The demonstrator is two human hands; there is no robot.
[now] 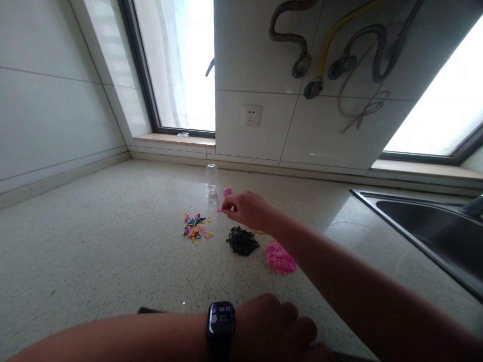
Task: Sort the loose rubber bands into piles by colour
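Nearest the camera was the left hand (275,327), lying across the bottom of the view with a dark watch (221,319) at the wrist reading 13:12. Fingers looked curled, pointing right, but I couldn't tell if they had hold of anything.

OK, left to right from there. First a mixed pile (195,227) of little bands, loads of colours. Just past it, farther back, a clear bottle (212,177), rounded end toward the wall, neck toward the camera; couldn't tell if it was lying down or standing on its neck. Pink cap (227,191) right beside it. Then the right hand (247,207), thumb and finger pinched tight on a pink band (219,210). The free end stuck out to the left, long axis pretty much level, between the bottle and the mixed pile as seen from above. Black pile (242,241) below that hand, then a pink pile (281,258) partly behind the forearm.

Counter (113,236) was pale, speckled and kinda shiny. Bright window (184,65) at left, tiled wall (260,146) with a socket (252,115) and hoses (341,45) in the middle, steel sink (426,236) far right.
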